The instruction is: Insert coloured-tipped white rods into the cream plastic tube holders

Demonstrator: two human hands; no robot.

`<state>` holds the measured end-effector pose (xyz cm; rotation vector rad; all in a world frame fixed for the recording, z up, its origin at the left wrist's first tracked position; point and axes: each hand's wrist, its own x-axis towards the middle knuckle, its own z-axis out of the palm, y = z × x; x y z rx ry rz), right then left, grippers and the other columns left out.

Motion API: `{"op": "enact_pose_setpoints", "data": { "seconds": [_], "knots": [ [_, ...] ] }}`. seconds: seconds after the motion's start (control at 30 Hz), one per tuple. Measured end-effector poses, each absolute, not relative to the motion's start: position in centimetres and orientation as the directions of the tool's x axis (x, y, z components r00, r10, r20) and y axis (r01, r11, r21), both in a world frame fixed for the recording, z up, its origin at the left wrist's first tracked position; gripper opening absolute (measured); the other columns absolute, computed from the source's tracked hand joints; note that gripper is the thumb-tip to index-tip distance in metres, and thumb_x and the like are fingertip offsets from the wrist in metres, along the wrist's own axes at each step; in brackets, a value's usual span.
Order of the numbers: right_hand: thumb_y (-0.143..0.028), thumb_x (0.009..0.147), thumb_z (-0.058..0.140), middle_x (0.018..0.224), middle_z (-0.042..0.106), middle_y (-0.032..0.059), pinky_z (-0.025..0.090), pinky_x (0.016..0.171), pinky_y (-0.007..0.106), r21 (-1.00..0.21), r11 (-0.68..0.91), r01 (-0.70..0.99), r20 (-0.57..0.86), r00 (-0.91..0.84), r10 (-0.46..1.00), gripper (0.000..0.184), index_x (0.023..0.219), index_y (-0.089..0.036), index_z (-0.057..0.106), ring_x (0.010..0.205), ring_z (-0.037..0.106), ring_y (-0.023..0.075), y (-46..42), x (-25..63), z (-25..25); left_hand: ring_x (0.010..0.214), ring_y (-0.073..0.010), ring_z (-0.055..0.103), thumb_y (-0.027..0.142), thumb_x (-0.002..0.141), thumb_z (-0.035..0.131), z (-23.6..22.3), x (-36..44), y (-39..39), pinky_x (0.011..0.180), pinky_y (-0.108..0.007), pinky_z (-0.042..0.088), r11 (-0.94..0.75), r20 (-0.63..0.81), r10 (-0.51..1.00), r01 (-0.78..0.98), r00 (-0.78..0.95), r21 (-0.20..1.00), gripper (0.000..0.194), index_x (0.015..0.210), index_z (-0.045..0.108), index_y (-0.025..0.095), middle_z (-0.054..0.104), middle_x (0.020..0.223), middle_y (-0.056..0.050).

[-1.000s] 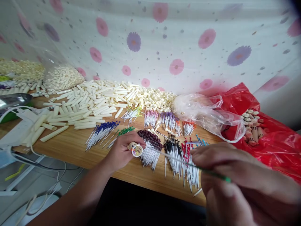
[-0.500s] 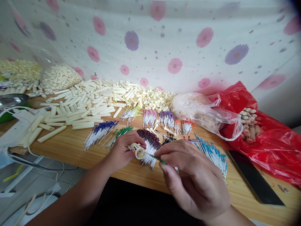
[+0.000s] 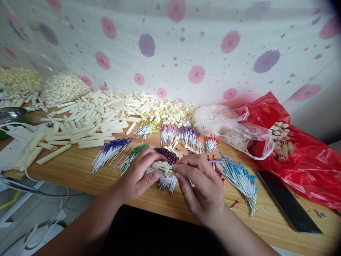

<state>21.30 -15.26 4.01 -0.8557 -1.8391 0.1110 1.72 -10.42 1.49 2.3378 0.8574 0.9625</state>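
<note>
Pen barrel mid-frame, seemingly part-filled: blue and orange bits show at open end, green refill looks mostly in (depth hard to tell). Light-blue refills at right, white tubes at upper left, all loose. Left hand grasps barrel, index finger over top; right hand pinches refill's end, forearm slanting from lower right.
</note>
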Motion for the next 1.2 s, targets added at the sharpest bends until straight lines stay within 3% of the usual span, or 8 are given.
{"op": "enact_pose_setpoints", "data": {
  "seconds": [0.1,0.2,0.5,0.7,0.9,1.03,1.2],
  "knots": [
    [-0.004,0.080,0.059,0.087,0.060,0.0078,0.051,0.067,0.031,-0.400,0.752,0.524,0.800,-0.200,0.566,0.022,0.098,-0.017,0.064,0.081,0.058,0.0172,-15.1,21.6,3.5,0.100,-0.0212,0.051,0.043,0.097,0.032,1.3,1.7,-10.6,0.086,-0.033,0.044,-0.686,0.423,0.716,0.446,0.555,0.575,0.037,0.113,0.056,0.020,0.053,0.104,-0.008],
    [-0.005,0.080,0.060,0.084,0.059,0.0063,0.050,0.066,0.032,-0.387,0.750,0.537,0.808,-0.195,0.556,0.020,0.094,-0.019,0.064,0.079,0.057,0.0171,-15.1,21.8,3.6,0.098,-0.0214,0.051,0.038,0.096,0.036,1.2,1.8,-10.8,0.085,-0.034,0.044,-0.713,0.489,0.701,0.499,0.519,0.492,0.031,0.109,0.057,0.018,0.051,0.102,-0.008],
    [-0.010,0.080,0.061,0.079,0.059,0.0036,0.047,0.067,0.029,-0.648,0.651,0.396,0.672,-0.105,0.733,0.009,0.079,-0.019,0.064,0.076,0.057,0.0155,-14.6,22.3,3.4,0.088,-0.0220,0.052,0.033,0.093,0.045,1.2,2.5,-11.4,0.077,-0.035,0.044,-0.736,0.634,0.623,0.618,0.459,0.275,0.025,0.100,0.061,0.015,0.050,0.093,-0.007],
    [-0.014,0.082,0.062,0.084,0.059,0.0028,0.048,0.074,0.029,-0.825,0.524,0.212,0.532,-0.020,0.846,0.008,0.080,-0.020,0.067,0.081,0.058,0.0148,-14.6,22.0,2.1,0.084,-0.0216,0.052,0.034,0.093,0.046,1.2,2.9,-11.6,0.073,-0.035,0.045,-0.710,0.652,0.622,0.663,0.435,0.235,0.026,0.097,0.063,0.015,0.051,0.089,-0.007],
    [-0.017,0.084,0.060,0.090,0.058,0.0034,0.048,0.077,0.031,-0.883,0.454,0.115,0.459,0.014,0.888,0.012,0.083,-0.023,0.070,0.086,0.058,0.0156,-14.7,21.6,1.1,0.083,-0.0218,0.052,0.035,0.093,0.047,1.2,2.8,-11.7,0.073,-0.036,0.045,-0.687,0.634,0.642,0.690,0.430,0.227,0.025,0.096,0.064,0.017,0.053,0.088,-0.007],
    [-0.016,0.082,0.061,0.084,0.058,0.0032,0.049,0.073,0.031,-0.836,0.507,0.211,0.516,-0.015,0.856,0.010,0.080,-0.022,0.069,0.080,0.058,0.0157,-14.6,22.0,1.5,0.084,-0.0214,0.053,0.034,0.092,0.047,1.2,2.8,-11.7,0.073,-0.035,0.045,-0.691,0.620,0.654,0.675,0.433,0.258,0.024,0.096,0.064,0.018,0.054,0.088,-0.006],
    [-0.007,0.083,0.055,0.085,0.057,0.0053,0.047,0.070,0.033,-0.490,0.678,0.549,0.738,-0.153,0.657,0.016,0.087,-0.019,0.064,0.081,0.055,0.0172,-14.6,22.5,2.3,0.083,-0.0195,0.055,0.033,0.092,0.048,1.4,2.7,-11.8,0.072,-0.032,0.045,-0.683,0.535,0.711,0.631,0.457,0.369,0.023,0.096,0.064,0.018,0.056,0.090,-0.006]
  ]
}}
